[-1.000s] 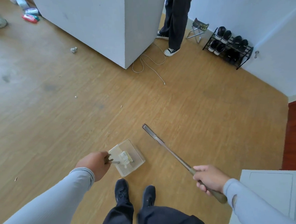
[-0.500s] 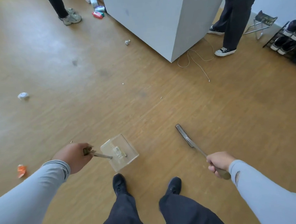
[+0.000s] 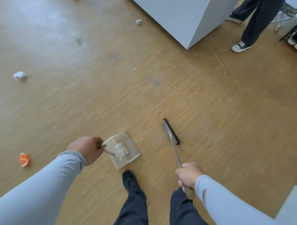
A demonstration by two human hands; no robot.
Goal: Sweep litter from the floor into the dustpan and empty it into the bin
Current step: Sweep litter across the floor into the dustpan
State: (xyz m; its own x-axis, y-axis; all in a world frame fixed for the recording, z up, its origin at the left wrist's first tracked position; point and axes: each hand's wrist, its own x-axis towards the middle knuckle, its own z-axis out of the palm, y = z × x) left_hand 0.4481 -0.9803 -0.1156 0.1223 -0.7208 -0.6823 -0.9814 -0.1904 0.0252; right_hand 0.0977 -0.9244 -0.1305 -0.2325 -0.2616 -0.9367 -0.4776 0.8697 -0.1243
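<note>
Wooden floor (image 3: 214, 125) stretches out under both tools, with litter still scattered across it, so the sweeping step looks to be only starting. The left hand (image 3: 87, 149) has its fingers curled round the handle of the clear dustpan (image 3: 129, 149), which sits low by the person's front shoe; I cannot tell whether its lip touches the boards. The right hand (image 3: 189, 176) grips the long handle of the broom (image 3: 170, 132), whose dark head rests just beside the dustpan, to its right.

Nearest the tools are small pale specks: one between the pan and the broom head, another just beyond the left hand. Farther off lie an orange wrapper (image 3: 25, 159) at the left, a crumpled white wad (image 3: 19, 76) well apart at the far left, and a smaller wad (image 3: 138, 22) near the grey block (image 3: 181, 9). No bin is in view.

Judging from this, the next move calls for setting the pan's lip flat against the floor and drawing the bristles toward it to catch the nearby specks, then walking to the larger pieces.
</note>
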